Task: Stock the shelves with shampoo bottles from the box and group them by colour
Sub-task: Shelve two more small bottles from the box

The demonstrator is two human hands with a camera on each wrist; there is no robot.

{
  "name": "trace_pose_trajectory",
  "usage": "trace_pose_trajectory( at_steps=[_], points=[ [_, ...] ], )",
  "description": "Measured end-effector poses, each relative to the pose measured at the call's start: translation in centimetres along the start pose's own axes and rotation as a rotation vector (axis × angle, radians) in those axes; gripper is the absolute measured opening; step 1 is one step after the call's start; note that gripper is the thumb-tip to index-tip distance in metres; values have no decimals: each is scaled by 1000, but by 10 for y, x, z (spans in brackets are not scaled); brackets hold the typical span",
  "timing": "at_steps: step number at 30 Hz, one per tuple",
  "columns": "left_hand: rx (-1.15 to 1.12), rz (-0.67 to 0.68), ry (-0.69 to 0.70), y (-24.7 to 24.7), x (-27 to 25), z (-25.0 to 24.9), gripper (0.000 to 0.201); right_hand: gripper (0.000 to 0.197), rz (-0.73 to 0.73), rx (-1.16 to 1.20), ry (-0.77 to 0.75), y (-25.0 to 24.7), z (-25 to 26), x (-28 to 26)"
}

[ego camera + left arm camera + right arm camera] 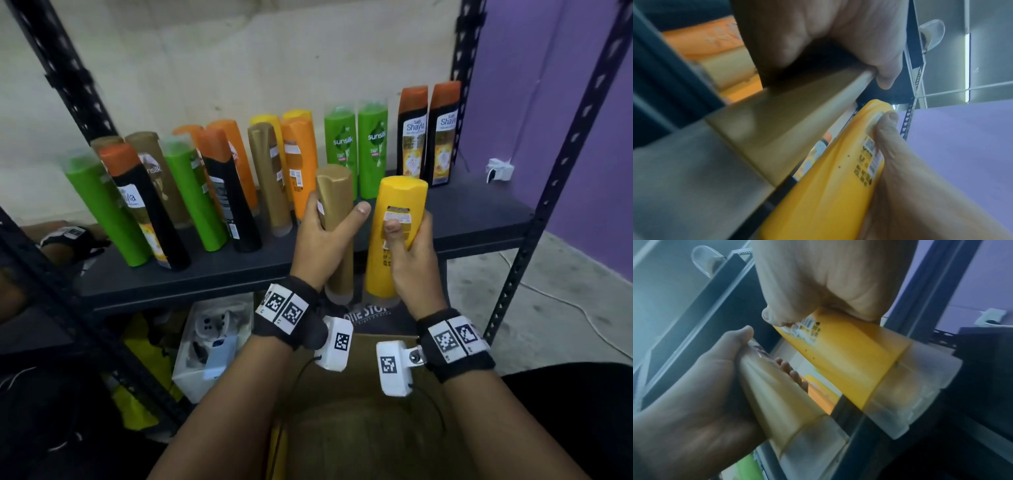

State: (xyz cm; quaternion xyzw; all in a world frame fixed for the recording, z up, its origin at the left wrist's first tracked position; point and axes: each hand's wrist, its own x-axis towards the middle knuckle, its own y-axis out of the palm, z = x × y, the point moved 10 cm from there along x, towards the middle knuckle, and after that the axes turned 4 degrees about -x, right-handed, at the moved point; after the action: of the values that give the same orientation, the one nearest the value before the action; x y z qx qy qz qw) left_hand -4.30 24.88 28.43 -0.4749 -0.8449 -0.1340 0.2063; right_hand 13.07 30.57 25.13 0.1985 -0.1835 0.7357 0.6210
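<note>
Gripping gold bottle in left hand and yellow bottle in right hand, you should park each beside its colour mates.

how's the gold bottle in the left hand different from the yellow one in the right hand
Colour: the gold bottle is a dull metallic tan, the yellow bottle a bright glossy yellow.
Holder: the left hand grips the gold bottle, the right hand the yellow one.
Label: the yellow bottle shows a printed back label under the thumb; the gold bottle shows only a small sticker at its edge.
Both are held cap down, side by side in front of the shelf.
</note>
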Motion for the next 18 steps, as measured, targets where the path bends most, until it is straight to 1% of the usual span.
trace_pose_trajectory(
  at_steps=[2,5,8,11,15,18],
  points=[
    [-7,-26,35,2,12,-20,44,62,-23,28,-31,-4,16,11],
    [-4,-50,96,5,27,-44,37,54,-28,43,-69,-6,41,31],
    [-13,-67,128,9,38,-58,42,61,-23,42,-96,-7,59,48],
    [-21,-62,130,14,45,-59,50,61,-37,50,-113,-9,62,59],
    [-27,-66,137,20,50,-50,50,49,-36,37,-87,-8,54,69],
    [-31,-84,111,19,53,-36,48,38,-13,11,-76,-5,49,78]
  ],
)
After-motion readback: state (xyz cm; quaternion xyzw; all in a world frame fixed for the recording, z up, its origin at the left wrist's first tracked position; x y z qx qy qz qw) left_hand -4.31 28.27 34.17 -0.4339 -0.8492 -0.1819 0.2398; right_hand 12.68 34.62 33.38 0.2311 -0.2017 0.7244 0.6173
